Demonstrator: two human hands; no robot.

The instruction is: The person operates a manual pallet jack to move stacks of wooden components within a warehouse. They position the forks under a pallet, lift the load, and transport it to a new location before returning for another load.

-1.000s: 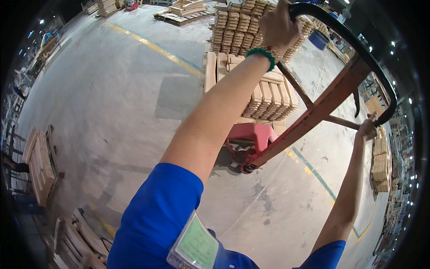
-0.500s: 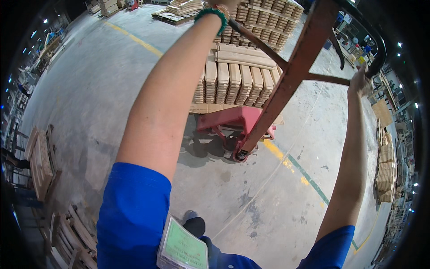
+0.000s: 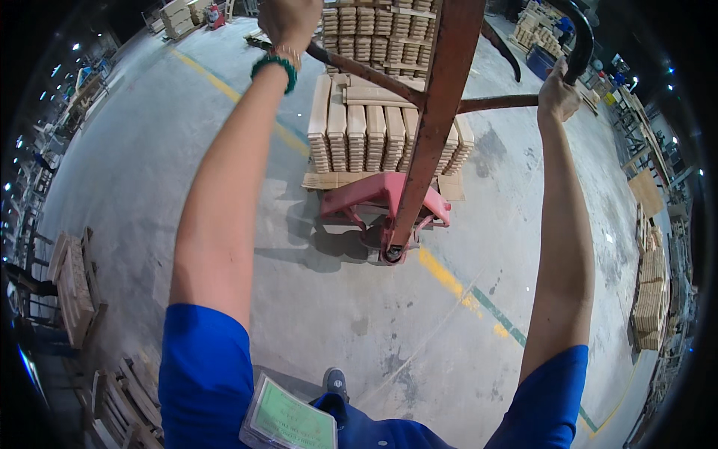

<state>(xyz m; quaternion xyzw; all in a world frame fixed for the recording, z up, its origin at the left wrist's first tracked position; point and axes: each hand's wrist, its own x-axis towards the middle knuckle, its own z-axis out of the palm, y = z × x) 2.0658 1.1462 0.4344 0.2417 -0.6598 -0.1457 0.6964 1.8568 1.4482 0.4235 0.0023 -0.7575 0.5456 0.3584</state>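
Observation:
A red pallet jack [image 3: 389,187] stands in front of me with its rusty steel handle bar [image 3: 441,97] tilted up toward me. My left hand [image 3: 292,21], a green bracelet at its wrist, is closed on the left side of the jack's handle at the upper edge. On the other side, my right hand [image 3: 559,96] wraps round the black curved grip [image 3: 583,45] of the same handle. A dark lever [image 3: 502,49] hangs between the bar and that grip. Stacked wooden slats [image 3: 374,135] lie on a cardboard sheet [image 3: 333,180] just behind the jack's red base.
A taller stack of wooden pieces [image 3: 374,34] rises behind the load. Wooden pallets [image 3: 123,404] lie at lower left, and more stacked wood [image 3: 649,292] is at the right. Yellow and green lines [image 3: 441,273] mark the concrete floor. A blue drum [image 3: 540,63] stands far right.
The handle and both my hands have shifted left in view, and the bar stands more upright. The jack and its load appear slightly further left. Both hands keep their hold.

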